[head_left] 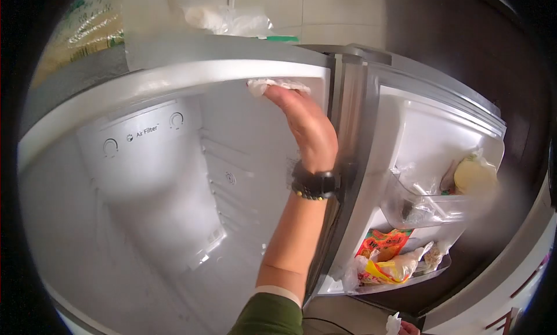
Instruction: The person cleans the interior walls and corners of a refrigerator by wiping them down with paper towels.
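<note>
My left hand (304,126), with a dark watch (314,183) on its wrist, is raised to the upper inner edge of an open fridge compartment (174,219). Its fingers are bent over a crumpled white tissue (258,88), pressed against the white liner near the corner on the hinge side. Low at the bottom right edge, my right hand (409,329) is only partly visible. Its fingers close on another white tissue (393,323). The sleeve on the left arm is dark green.
The open fridge door (435,120) stands at the right, with a clear bin (400,210) and a lower rack holding bagged food (394,268). Plastic bags (226,21) lie on top of the fridge. A dark cable (328,321) runs below.
</note>
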Motion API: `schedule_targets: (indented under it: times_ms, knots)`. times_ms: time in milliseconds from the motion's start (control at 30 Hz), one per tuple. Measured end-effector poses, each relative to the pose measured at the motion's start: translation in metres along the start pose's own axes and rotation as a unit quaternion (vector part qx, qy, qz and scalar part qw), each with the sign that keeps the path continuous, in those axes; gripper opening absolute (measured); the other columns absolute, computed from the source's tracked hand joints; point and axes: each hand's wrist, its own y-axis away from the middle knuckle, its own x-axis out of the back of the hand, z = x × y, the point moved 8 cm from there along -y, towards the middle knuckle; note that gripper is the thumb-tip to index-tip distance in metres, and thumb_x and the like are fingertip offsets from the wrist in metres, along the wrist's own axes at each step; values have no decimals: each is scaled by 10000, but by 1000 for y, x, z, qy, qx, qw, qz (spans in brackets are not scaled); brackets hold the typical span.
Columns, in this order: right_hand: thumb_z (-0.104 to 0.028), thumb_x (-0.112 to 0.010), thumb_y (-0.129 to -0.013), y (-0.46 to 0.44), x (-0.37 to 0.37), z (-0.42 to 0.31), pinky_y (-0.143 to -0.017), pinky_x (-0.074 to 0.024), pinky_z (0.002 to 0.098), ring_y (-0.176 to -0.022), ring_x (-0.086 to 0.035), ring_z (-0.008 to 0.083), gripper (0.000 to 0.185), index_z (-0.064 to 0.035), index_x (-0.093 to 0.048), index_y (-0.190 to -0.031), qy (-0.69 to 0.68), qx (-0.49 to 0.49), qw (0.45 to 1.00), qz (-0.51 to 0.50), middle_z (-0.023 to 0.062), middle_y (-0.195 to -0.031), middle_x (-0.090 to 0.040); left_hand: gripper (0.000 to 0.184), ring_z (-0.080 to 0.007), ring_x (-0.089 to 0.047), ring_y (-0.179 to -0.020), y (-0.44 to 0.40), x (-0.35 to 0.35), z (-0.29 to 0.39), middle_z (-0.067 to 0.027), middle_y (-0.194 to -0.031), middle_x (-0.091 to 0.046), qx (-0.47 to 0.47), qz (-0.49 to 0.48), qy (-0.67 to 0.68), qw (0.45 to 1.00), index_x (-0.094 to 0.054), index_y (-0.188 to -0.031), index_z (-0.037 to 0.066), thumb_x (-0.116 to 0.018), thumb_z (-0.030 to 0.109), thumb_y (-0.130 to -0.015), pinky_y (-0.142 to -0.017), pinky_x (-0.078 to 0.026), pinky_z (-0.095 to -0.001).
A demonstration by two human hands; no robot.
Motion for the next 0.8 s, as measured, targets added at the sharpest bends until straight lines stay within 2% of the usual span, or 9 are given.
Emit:
schedule_targets:
  times_ms: [67, 100, 200, 233, 333, 433, 533, 667, 800]
  knots:
    - [-133, -550, -861, -5, -2, 12, -842, -430, 304, -971, -555, 196, 322, 43, -571, -1130, 31, -10, 999, -14, 112, -1050, -621, 717, -179, -163, -1340, 6, -7, 1, -64, -1461, -183, 6, -30, -23, 999, -106, -1424, 68, -313, 542, -927, -1107, -103, -318]
    - [-133, -549, -861, -4, -3, 13, -844, -429, 305, -969, -555, 195, 322, 43, -572, -1130, 23, -12, 999, -26, 111, -1049, -623, 701, -181, -157, -1342, 12, -6, 2, -63, -1465, -162, 30, -20, -90, 995, -100, -1418, 54, -329, 509, -936, -1115, -89, -335]
    - [-137, -545, -862, -5, -8, 10, -846, -428, 306, -961, -558, 191, 320, 40, -575, -1127, -1, -11, 999, -51, 107, -1046, -626, 649, -179, -219, -1312, 23, -22, 18, -69, -1429, -238, 77, -67, 78, 992, -181, -1388, 37, -339, 482, -943, -1106, -130, -355]
    - [-139, -544, -863, -7, -9, 9, -847, -428, 306, -957, -560, 188, 319, 39, -577, -1126, -8, -8, 998, -56, 106, -1044, -627, 595, -176, -285, -1268, 18, -23, 31, -70, -1380, -309, 96, -43, 131, 986, -270, -1336, 29, -349, 470, -944, -1089, -169, -364]
    - [-142, -539, -866, -17, -9, 4, -842, -429, 302, -939, -562, 178, 316, 36, -580, -1124, 41, 15, 997, -62, 96, -1036, -630, 556, -179, -349, -1215, -2, -4, 54, -74, -1323, -377, 118, 42, 188, 974, -338, -1284, 33, -335, 474, -947, -1068, -204, -355]
    - [-139, -535, -869, -20, -16, -9, -831, -433, 295, -922, -564, 172, 315, 34, -581, -1127, 44, 13, 996, -77, 87, -1030, -629, 585, -187, -350, -1224, -11, -8, 95, -95, -1339, -371, -32, 8, 78, 996, -315, -1310, 19, -318, 481, -949, -1067, -207, -353]
    - [-131, -531, -870, -18, -22, -2, -819, -439, 291, -909, -565, 169, 313, 32, -580, -1134, 4, -4, 995, -98, 83, -1022, -628, 633, -168, -315, -1230, 4, -30, 108, -108, -1340, -344, -148, 2, -62, 987, -267, -1331, -13, -327, 489, -948, -1053, -195, -313]
    - [-119, -529, -871, -23, -21, 9, -803, -445, 291, -897, -566, 166, 313, 31, -577, -1141, -3, 19, 995, -99, 82, -1009, -629, 683, -239, -200, -1304, 13, -46, 126, -162, -1427, -168, -222, 23, -148, 963, -103, -1376, -56, -314, 443, -960, -1083, -140, -332]
    - [-110, -527, -869, -14, -19, 7, -810, -443, 289, -905, -567, 169, 312, 32, -575, -1143, -78, -26, 992, -94, 84, -1014, -629, 668, -271, -131, -1314, 9, -46, 133, -184, -1434, -114, -238, 22, -174, 955, -78, -1384, -43, -321, 412, -959, -1084, -117, -364]
